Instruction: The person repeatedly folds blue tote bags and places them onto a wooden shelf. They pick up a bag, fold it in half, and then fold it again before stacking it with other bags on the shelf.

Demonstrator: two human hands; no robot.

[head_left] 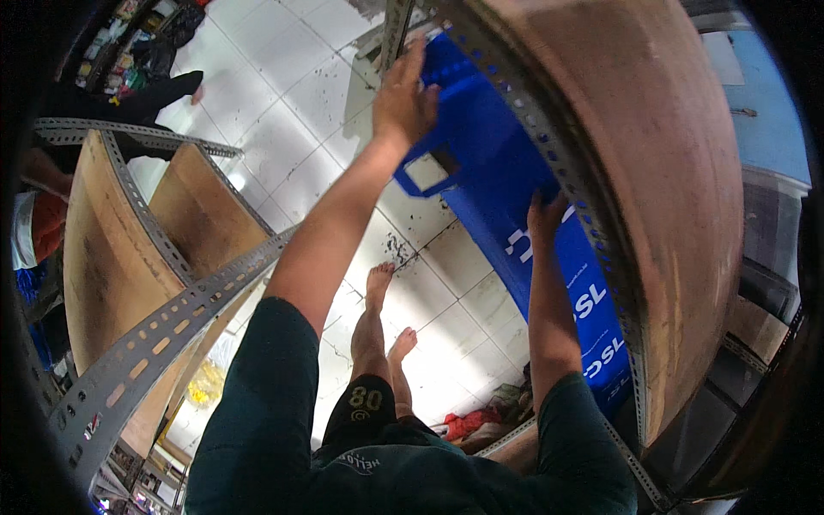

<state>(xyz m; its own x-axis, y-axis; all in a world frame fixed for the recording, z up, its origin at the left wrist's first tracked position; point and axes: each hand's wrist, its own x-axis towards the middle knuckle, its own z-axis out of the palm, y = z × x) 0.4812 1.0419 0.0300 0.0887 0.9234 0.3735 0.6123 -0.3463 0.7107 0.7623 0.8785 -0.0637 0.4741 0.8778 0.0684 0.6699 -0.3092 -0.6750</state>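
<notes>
2 hands [403, 99], 1 blue crate [489, 163], 2 bare feet [378, 283], 2 wooden shelves [112, 249].

Bright, even light falls on the white tiled floor [283, 129], which shows mild glare near the upper left. The fisheye lens bends the slotted metal rails [163, 330] and leaves a black rim around the frame. The far corners look soft and dim.
</notes>
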